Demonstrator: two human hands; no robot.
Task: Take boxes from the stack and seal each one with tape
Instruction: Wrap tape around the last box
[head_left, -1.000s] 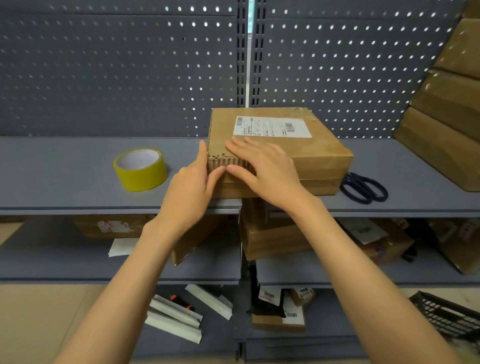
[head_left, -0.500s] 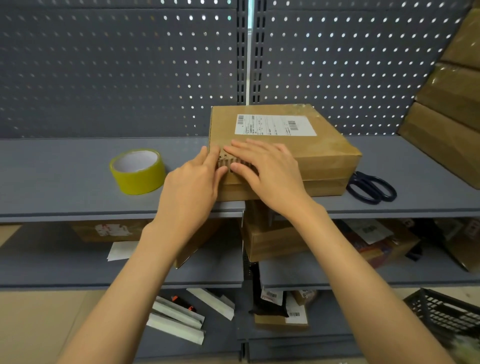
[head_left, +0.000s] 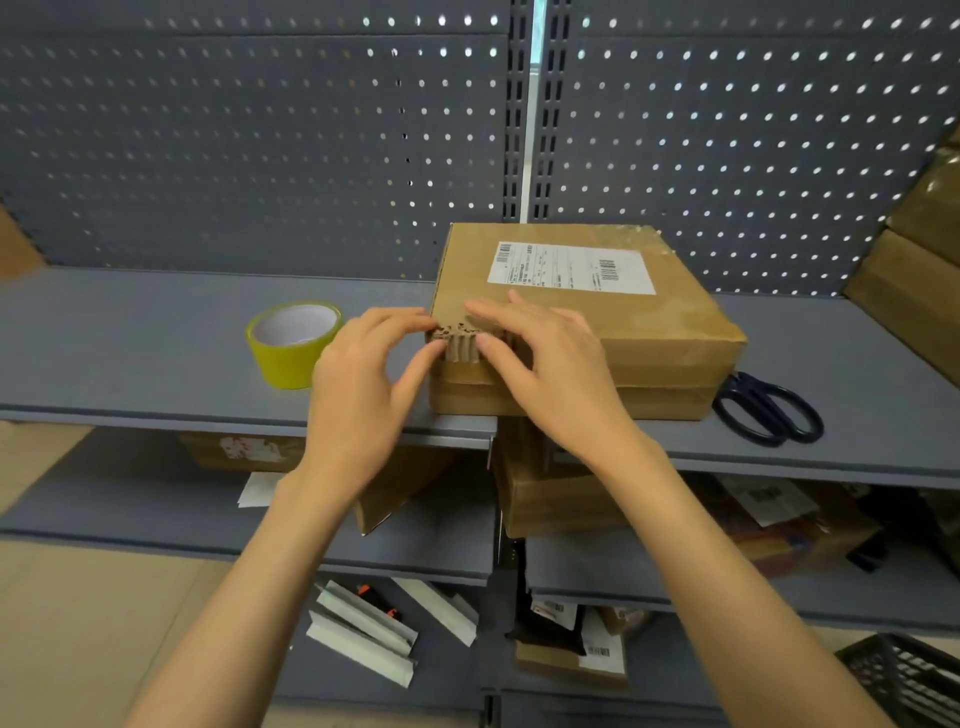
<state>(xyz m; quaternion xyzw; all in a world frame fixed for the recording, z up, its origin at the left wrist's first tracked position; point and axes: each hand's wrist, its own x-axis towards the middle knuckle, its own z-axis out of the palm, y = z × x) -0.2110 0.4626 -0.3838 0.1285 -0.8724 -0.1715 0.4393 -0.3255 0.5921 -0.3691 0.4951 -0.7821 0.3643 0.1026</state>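
Both hands work at the near left corner of the box (head_left: 582, 332), which lies flat on the grey shelf (head_left: 130, 338), its front edge at the shelf lip. The left hand (head_left: 363, 384) pinches the frayed corrugated edge at that corner between thumb and fingertips; the right hand (head_left: 540, 358) lies spread on the lid just beside it, fingers straight and pressing down. The box is a shallow corrugated carton, probably light and fairly stiff, though the torn corner looks soft and likely to crumple; the intact side walls seem the safer hold. Left of the box stands the yellow tape roll (head_left: 293, 343); right of the box lie dark scissors (head_left: 769, 410). Behind the box rises a grey perforated back panel (head_left: 260, 145), and further cartons (head_left: 914, 275) stack at far right.
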